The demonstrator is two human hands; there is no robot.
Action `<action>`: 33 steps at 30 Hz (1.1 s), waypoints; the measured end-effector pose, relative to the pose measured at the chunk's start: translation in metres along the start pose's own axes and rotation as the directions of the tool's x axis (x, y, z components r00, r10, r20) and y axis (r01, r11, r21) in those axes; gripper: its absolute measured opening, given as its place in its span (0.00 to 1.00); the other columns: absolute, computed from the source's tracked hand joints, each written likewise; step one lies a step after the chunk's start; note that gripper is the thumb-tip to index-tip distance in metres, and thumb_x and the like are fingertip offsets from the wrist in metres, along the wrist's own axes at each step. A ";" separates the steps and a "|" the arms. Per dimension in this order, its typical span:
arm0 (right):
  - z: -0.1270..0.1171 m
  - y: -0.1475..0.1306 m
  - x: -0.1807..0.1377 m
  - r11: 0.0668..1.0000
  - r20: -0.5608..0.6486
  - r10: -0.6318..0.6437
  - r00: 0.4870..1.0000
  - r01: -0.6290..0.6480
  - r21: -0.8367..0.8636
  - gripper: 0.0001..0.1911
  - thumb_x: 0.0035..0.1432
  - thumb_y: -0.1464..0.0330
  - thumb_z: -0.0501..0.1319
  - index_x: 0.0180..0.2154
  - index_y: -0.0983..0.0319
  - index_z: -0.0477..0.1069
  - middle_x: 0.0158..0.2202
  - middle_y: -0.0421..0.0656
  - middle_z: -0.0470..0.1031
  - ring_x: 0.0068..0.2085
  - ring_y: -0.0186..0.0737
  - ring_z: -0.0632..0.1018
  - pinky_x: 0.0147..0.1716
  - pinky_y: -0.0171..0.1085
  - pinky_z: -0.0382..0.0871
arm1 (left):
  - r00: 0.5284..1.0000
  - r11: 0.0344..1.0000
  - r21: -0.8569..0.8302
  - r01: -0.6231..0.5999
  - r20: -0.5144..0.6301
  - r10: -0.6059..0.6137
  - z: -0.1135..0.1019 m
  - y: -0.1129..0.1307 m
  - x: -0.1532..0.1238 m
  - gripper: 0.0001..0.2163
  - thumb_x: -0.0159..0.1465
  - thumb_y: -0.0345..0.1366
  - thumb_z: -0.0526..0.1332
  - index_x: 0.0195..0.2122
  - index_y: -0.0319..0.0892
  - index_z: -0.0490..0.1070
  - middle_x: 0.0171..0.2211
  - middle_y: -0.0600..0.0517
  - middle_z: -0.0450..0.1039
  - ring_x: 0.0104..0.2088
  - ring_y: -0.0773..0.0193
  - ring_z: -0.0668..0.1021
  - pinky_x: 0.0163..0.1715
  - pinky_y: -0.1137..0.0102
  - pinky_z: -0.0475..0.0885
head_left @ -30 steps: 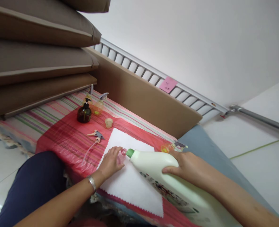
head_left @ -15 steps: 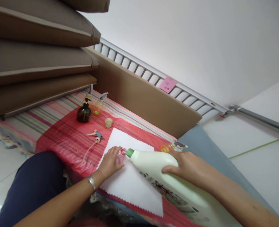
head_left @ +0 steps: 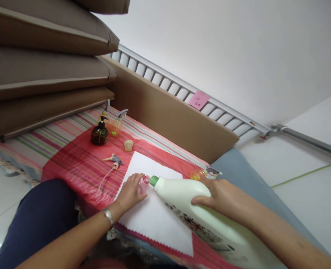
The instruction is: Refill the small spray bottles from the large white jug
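My left hand (head_left: 132, 191) is closed round a small clear pink bottle (head_left: 143, 184), its mouth uncovered. In my right hand (head_left: 221, 196) is a large pale green detergent bottle (head_left: 182, 189), tilted on its side. Its green spout (head_left: 154, 181) is right at the pink bottle's mouth; whether liquid flows I cannot make out. Both bottles are over a white cloth (head_left: 168, 228) with zigzag edges. Left of the cloth lies a loose spray trigger head (head_left: 115, 161) with a thin tube. A beige cap (head_left: 128, 145) sits just beyond it.
A dark pump bottle (head_left: 99, 135) and clear spray bottles (head_left: 117, 126) stand at the back left. Another spray bottle (head_left: 200, 174) lies behind my right hand. Red plastic sheeting (head_left: 78, 164) covers striped fabric. Stacked cushions (head_left: 48, 67) rise at left; a brown board (head_left: 165, 112) borders the back.
Almost nothing differs. Both hands keep their grips, and the green spout stays at the pink bottle's mouth.
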State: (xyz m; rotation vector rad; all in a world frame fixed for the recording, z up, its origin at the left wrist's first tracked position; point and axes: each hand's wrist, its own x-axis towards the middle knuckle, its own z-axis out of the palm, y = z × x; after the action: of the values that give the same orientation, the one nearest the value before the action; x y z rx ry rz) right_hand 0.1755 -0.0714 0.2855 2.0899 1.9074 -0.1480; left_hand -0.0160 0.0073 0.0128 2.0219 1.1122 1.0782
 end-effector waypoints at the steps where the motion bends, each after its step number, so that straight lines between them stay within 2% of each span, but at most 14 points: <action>1: 0.000 0.000 0.000 1.000 0.001 0.003 1.000 -0.003 -0.002 0.21 0.48 0.50 0.61 0.37 0.58 0.72 0.33 0.46 0.78 0.34 0.49 0.77 0.28 0.38 0.63 | 1.000 1.000 -0.001 -0.002 -0.001 0.002 0.000 0.000 0.000 0.27 0.50 0.32 0.64 0.52 0.47 0.60 0.50 0.47 0.65 0.52 0.52 0.68 0.50 0.56 0.67; 5: 0.006 0.001 -0.002 1.000 -0.015 0.012 1.000 -0.012 0.013 0.21 0.49 0.50 0.60 0.38 0.58 0.71 0.33 0.46 0.78 0.34 0.50 0.77 0.28 0.38 0.63 | 1.000 1.000 -0.015 -0.009 -0.012 0.008 0.001 -0.001 0.000 0.27 0.50 0.31 0.64 0.52 0.46 0.60 0.50 0.46 0.66 0.51 0.52 0.69 0.50 0.56 0.66; 10: 0.031 0.008 -0.004 0.991 -0.045 0.049 0.998 -0.043 0.129 0.20 0.50 0.51 0.60 0.39 0.56 0.73 0.34 0.45 0.79 0.36 0.50 0.78 0.31 0.39 0.65 | 1.000 1.000 -0.029 0.003 -0.006 -0.003 -0.001 -0.001 0.000 0.29 0.50 0.32 0.65 0.53 0.47 0.59 0.50 0.46 0.66 0.52 0.51 0.68 0.51 0.54 0.65; 15: 0.065 0.027 -0.012 0.933 -0.123 0.079 0.989 -0.030 0.360 0.15 0.50 0.54 0.60 0.34 0.56 0.74 0.36 0.42 0.80 0.38 0.49 0.78 0.35 0.39 0.67 | 0.999 0.999 -0.025 -0.029 -0.024 0.028 -0.003 -0.003 0.001 0.28 0.51 0.31 0.64 0.53 0.46 0.58 0.49 0.46 0.66 0.52 0.51 0.69 0.52 0.52 0.65; 18: 0.084 0.042 -0.020 0.848 -0.183 0.197 0.963 -0.074 0.526 0.18 0.50 0.53 0.59 0.36 0.59 0.74 0.34 0.43 0.79 0.34 0.47 0.78 0.32 0.39 0.68 | 0.998 0.999 -0.020 -0.046 -0.034 0.045 -0.002 -0.006 0.001 0.26 0.52 0.31 0.63 0.52 0.46 0.58 0.49 0.46 0.66 0.52 0.52 0.69 0.53 0.54 0.65; 22: 0.101 0.056 -0.026 0.649 -0.216 0.423 0.880 -0.128 0.750 0.22 0.52 0.52 0.57 0.36 0.63 0.72 0.22 0.40 0.74 0.23 0.41 0.73 0.24 0.36 0.65 | 0.996 0.996 0.011 -0.085 -0.038 0.086 0.002 -0.016 0.001 0.25 0.54 0.33 0.62 0.53 0.46 0.57 0.50 0.45 0.66 0.52 0.53 0.70 0.53 0.54 0.66; 24: 0.107 0.059 -0.023 0.551 -0.252 0.525 0.813 -0.099 0.829 0.21 0.52 0.51 0.56 0.33 0.63 0.70 0.16 0.36 0.68 0.20 0.38 0.70 0.23 0.35 0.63 | 0.993 0.994 0.033 -0.103 -0.047 0.105 0.005 -0.022 0.000 0.27 0.56 0.36 0.62 0.56 0.46 0.53 0.52 0.44 0.65 0.53 0.52 0.69 0.53 0.53 0.66; 26: 0.112 0.059 -0.012 0.453 -0.292 0.606 0.740 -0.019 0.892 0.20 0.52 0.51 0.57 0.29 0.62 0.68 0.14 0.35 0.64 0.19 0.37 0.67 0.22 0.35 0.62 | 0.993 0.994 0.052 -0.096 -0.061 0.099 0.007 -0.028 -0.001 0.31 0.57 0.39 0.62 0.58 0.45 0.49 0.54 0.42 0.63 0.54 0.50 0.69 0.53 0.51 0.66; 28: 0.119 0.058 0.006 0.345 -0.324 0.663 0.675 0.109 0.932 0.19 0.51 0.52 0.58 0.28 0.62 0.67 0.14 0.35 0.63 0.19 0.36 0.67 0.21 0.35 0.62 | 0.995 0.996 0.058 -0.070 -0.072 0.074 0.008 -0.032 -0.001 0.33 0.57 0.42 0.63 0.59 0.45 0.47 0.55 0.40 0.61 0.55 0.49 0.68 0.53 0.50 0.66; 30: 0.126 0.056 0.031 0.262 -0.344 0.704 0.621 0.223 0.939 0.19 0.50 0.52 0.60 0.30 0.63 0.68 0.16 0.35 0.65 0.20 0.36 0.67 0.21 0.34 0.63 | 0.995 0.997 0.052 -0.052 -0.082 0.056 0.009 -0.035 -0.001 0.32 0.56 0.44 0.63 0.58 0.44 0.50 0.54 0.40 0.62 0.55 0.48 0.69 0.53 0.49 0.66; 33: 0.134 0.055 0.079 0.215 -0.341 0.770 0.539 0.285 0.934 0.23 0.46 0.51 0.61 0.33 0.64 0.69 0.21 0.38 0.70 0.21 0.37 0.69 0.20 0.34 0.64 | 0.995 0.999 0.021 -0.028 -0.100 0.030 0.011 -0.040 -0.001 0.29 0.53 0.45 0.65 0.53 0.43 0.57 0.51 0.41 0.66 0.53 0.45 0.70 0.52 0.48 0.67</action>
State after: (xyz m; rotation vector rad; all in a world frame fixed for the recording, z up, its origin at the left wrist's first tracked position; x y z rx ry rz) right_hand 0.2552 -0.0391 0.1445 4.0487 1.8658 -0.4557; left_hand -0.0222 0.0247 -0.0242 2.0240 1.1508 1.2000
